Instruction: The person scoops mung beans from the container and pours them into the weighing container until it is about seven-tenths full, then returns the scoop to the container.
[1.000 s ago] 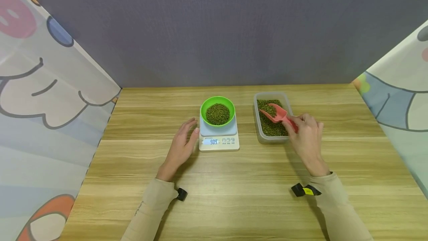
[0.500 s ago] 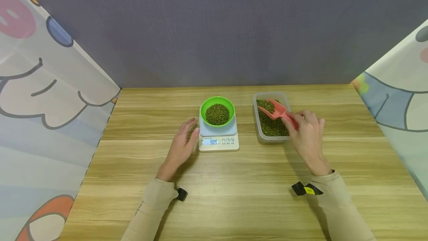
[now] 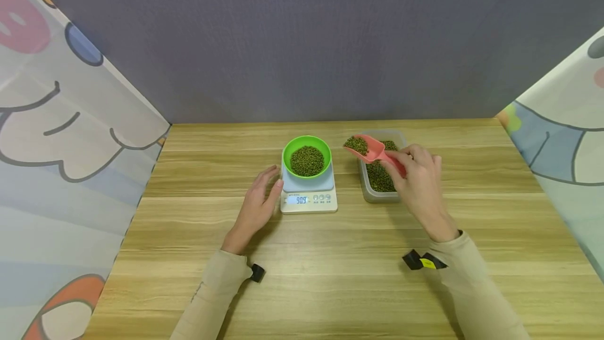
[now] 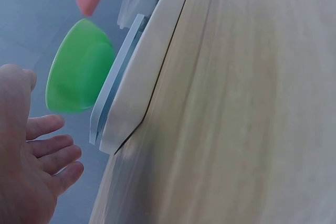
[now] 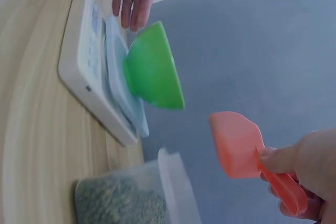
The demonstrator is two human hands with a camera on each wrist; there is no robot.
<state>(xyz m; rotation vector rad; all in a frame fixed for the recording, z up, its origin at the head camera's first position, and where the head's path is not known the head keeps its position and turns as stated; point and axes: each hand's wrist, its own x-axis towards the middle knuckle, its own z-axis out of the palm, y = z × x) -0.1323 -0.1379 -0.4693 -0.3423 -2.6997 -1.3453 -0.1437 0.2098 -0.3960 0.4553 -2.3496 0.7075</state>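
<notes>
My right hand point(image 3: 417, 185) pinches the handle of a red scoop point(image 3: 376, 150) that carries a heap of green mung beans point(image 3: 357, 145). The scoop is raised over the left edge of a clear plastic container point(image 3: 370, 195), which holds more beans; in the right wrist view it hangs above the container's rim. A green bowl point(image 3: 289, 152), partly filled with beans, stands on a white kitchen scale point(image 3: 309, 207) whose display reads 90.9. Beside the scale's left edge my left hand point(image 3: 255, 209) holds nothing, its fingers extended in the left wrist view.
The wooden table point(image 3: 330, 277) ends at a grey panel point(image 3: 302, 41) behind the scale and container. Cartoon-printed cloths point(image 3: 71, 135) flank it on both sides. A narrow gap of table separates scale and container.
My right hand has lifted the loaded scoop from the beans and carried it left toward the bowl. The left hand stays almost still, and the display still reads 90.9.
</notes>
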